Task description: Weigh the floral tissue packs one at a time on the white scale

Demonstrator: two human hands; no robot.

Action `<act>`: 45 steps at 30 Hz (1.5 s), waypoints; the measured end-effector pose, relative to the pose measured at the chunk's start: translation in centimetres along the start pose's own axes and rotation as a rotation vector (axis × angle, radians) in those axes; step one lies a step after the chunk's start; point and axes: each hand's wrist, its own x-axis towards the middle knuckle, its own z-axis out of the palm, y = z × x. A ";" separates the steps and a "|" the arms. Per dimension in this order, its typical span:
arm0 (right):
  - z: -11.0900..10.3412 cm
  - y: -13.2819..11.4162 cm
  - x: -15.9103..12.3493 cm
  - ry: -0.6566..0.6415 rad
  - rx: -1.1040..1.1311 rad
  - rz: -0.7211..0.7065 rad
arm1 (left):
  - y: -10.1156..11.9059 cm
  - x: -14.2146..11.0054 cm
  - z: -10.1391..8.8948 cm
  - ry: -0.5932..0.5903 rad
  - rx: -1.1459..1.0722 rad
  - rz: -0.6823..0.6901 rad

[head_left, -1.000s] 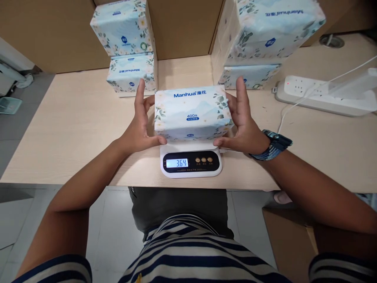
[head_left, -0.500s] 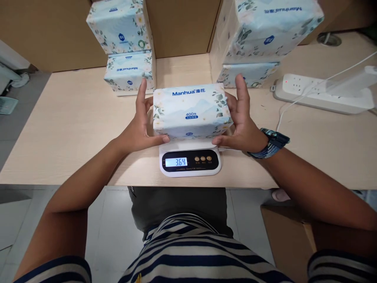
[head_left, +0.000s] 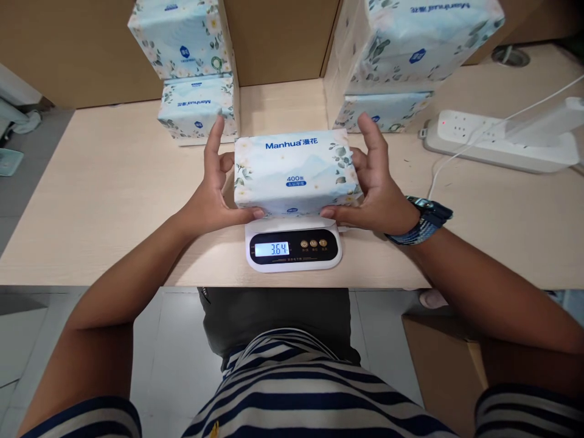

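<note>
Right thumb has moved inward on tissue pack.
Left hand and right hand grip its ends, long axis between them.

The left hand and right hand are flanking a tissue pack marked "Manhua", their thumbs pressing near its lower front edge. The pack is sitting over a white digital scale, whose display is showing 3.64. Behind, more packs are standing stacked at left and right on the table. A white power strip is lying at the right, and a watch is circling the right wrist.
</note>
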 end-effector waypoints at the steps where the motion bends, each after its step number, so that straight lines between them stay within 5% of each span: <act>1: 0.0 0.0 0.0 0.001 0.005 0.002 | 0.0 0.0 0.0 0.000 -0.006 0.010; 8: -0.5 -0.2 -0.3 -0.053 -0.093 -0.135 | 1.7 -1.3 -0.4 0.143 0.039 0.018; 16: -0.9 -1.2 0.2 -0.117 -0.206 -0.418 | 1.8 -2.0 0.4 0.270 0.168 0.326; 21: -6.1 -3.2 0.5 0.023 -0.255 -0.260 | 1.2 -1.4 -0.1 0.214 0.303 0.149; 27: -12.0 -1.7 0.3 0.321 -0.269 -0.085 | -0.8 -0.4 -2.6 0.486 0.451 -0.299; 32: -12.8 0.5 0.5 0.385 -0.156 -0.015 | -1.9 0.1 -4.1 0.592 0.505 -0.439; 36: -12.7 1.1 0.6 0.425 -0.132 -0.002 | -3.1 0.0 -4.8 0.612 0.526 -0.422; 45: -13.4 2.0 0.3 0.345 -0.205 0.202 | -4.0 -0.4 -7.6 0.305 0.691 -0.449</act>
